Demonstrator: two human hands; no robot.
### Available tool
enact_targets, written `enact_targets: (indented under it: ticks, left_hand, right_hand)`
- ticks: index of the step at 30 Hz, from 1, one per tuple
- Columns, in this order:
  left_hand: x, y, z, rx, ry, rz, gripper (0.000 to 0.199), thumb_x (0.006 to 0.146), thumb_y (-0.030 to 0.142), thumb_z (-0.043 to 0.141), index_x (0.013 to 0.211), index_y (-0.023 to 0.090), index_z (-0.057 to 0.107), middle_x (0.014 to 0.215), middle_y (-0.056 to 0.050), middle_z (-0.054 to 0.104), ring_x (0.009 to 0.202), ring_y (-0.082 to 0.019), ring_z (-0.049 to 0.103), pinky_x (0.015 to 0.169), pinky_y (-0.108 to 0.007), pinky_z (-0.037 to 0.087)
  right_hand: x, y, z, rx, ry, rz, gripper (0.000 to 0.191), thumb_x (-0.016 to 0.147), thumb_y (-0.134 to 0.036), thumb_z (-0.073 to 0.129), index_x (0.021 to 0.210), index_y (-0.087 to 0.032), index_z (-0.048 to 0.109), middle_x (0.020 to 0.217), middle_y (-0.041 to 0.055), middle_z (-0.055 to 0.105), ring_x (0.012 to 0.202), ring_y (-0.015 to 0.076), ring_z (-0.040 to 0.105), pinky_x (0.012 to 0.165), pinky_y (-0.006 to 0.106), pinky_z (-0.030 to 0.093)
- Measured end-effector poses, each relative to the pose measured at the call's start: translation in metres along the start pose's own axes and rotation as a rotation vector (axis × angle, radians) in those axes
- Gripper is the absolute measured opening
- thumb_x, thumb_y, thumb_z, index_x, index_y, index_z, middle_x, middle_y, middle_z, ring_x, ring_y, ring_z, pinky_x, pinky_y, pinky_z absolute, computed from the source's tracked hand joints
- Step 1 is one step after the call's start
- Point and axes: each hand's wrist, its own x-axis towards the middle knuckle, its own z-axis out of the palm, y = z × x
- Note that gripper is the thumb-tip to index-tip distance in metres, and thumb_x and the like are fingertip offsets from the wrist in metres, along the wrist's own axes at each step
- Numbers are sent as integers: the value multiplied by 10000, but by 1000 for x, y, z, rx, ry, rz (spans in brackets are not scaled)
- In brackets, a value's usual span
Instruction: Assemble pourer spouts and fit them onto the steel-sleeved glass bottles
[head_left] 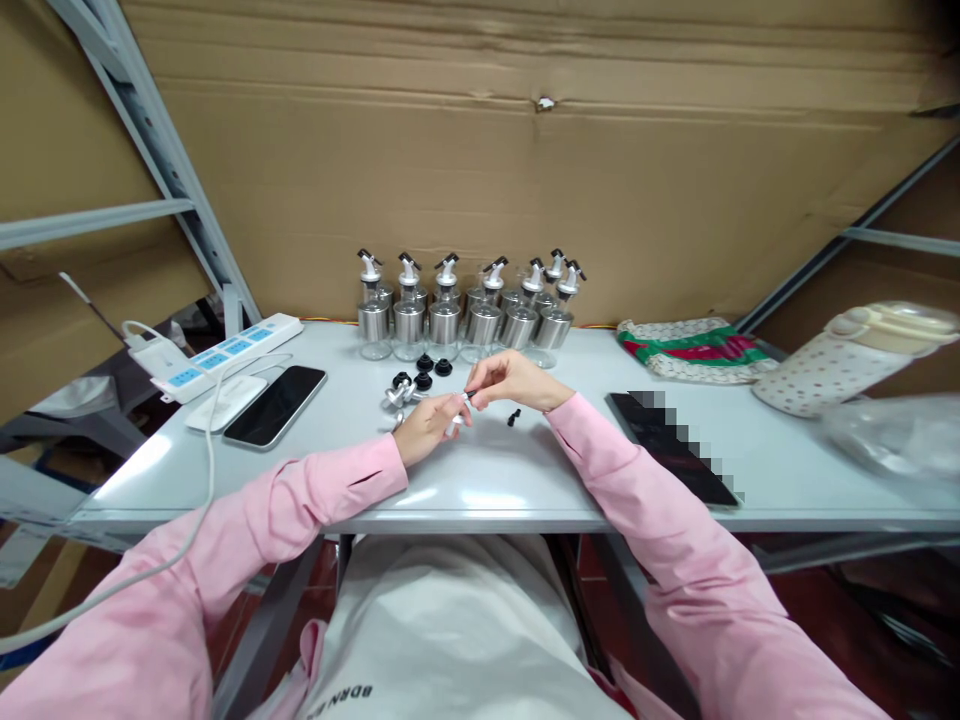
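Observation:
My left hand is closed on a small white spout piece, mostly covered by the fingers. My right hand meets it from the right, thumb and forefinger pinching a small black part against the spout's end. Whether the two parts are joined I cannot tell. Just beyond my left hand lie several black stoppers and a few silver-white spouts. Small black tips rest on the table under my right wrist. Behind stand several glass-and-steel oil bottles, some topped with black-levered pour spouts.
On the left of the grey table are a phone, a white charger and a power strip; a cable crosses my left sleeve. A dark tablet, patterned cloth and dotted tumbler lie right.

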Motion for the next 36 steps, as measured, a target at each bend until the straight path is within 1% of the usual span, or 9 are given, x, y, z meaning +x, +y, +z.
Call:
enact_targets:
  ticks: [5, 12, 17, 20, 25, 28, 32, 34, 36]
  left_hand:
    - [0, -3, -2, 10, -9, 15, 620, 733, 714, 325, 661, 133, 529, 462, 42, 400, 447, -77, 382, 459, -211, 307]
    - [-4, -3, -2, 47, -81, 36, 648, 785, 681, 261, 609, 126, 546, 462, 28, 424, 424, -66, 354, 464, -213, 299]
    - [-5, 1, -1, 52, -121, 10, 694, 751, 728, 252, 596, 121, 550, 446, 31, 412, 412, -63, 343, 460, -217, 289]
    - [-6, 1, -1, 50, -157, 3, 708, 732, 748, 261, 591, 117, 549, 441, 33, 405, 409, -61, 336, 460, -219, 285]
    - [-7, -1, -1, 73, -192, 13, 683, 736, 737, 292, 593, 119, 545, 493, 16, 452, 427, -63, 350, 463, -222, 282]
    - [-5, -2, -1, 67, -159, 25, 664, 750, 721, 296, 605, 121, 542, 499, 16, 451, 422, -63, 346, 456, -224, 277]
    - [-1, -3, -1, 19, -51, 12, 637, 782, 687, 259, 645, 128, 532, 473, 31, 424, 400, -64, 342, 452, -223, 281]
    - [-1, -4, -1, 23, -39, -1, 621, 799, 662, 251, 652, 128, 532, 445, 43, 392, 398, -67, 342, 461, -221, 285]
    - [-1, -4, -1, 29, -48, -6, 607, 805, 647, 255, 656, 128, 531, 436, 49, 374, 404, -69, 345, 469, -220, 286]
  right_hand:
    - [1, 2, 2, 2, -23, -17, 250, 493, -196, 797, 650, -117, 619, 608, -14, 646, 558, 82, 595, 576, 221, 481]
    - [0, 2, 2, 5, -211, 16, 289, 505, -168, 795, 711, -118, 599, 639, -45, 606, 557, 40, 530, 560, 179, 430]
    - [-1, 2, 1, 11, -315, 28, 389, 519, -210, 797, 843, -121, 603, 692, -35, 592, 615, 60, 537, 611, 211, 435]
    - [-2, 3, 0, -70, -357, 4, 386, 503, -248, 805, 803, -113, 604, 683, -34, 564, 612, 62, 507, 609, 221, 427]
    - [-3, 4, 1, -163, -360, -61, 406, 472, -319, 810, 757, -128, 592, 656, -64, 465, 624, 68, 504, 621, 224, 421]
    - [-6, -5, 6, -237, -304, -94, 379, 511, -360, 784, 756, -135, 602, 628, -66, 440, 614, 80, 508, 639, 243, 425]
    - [-18, -18, 3, -478, -63, -143, 349, 632, -420, 700, 853, -163, 612, 710, -2, 573, 708, 134, 538, 716, 292, 424]
    - [-27, -14, -9, -590, 59, -15, 337, 667, -456, 665, 860, -189, 591, 692, 13, 604, 680, 156, 548, 694, 321, 426]
    - [-36, -1, -31, -690, 205, 184, 321, 690, -513, 625, 677, -199, 561, 518, 11, 550, 599, 176, 539, 660, 360, 425]
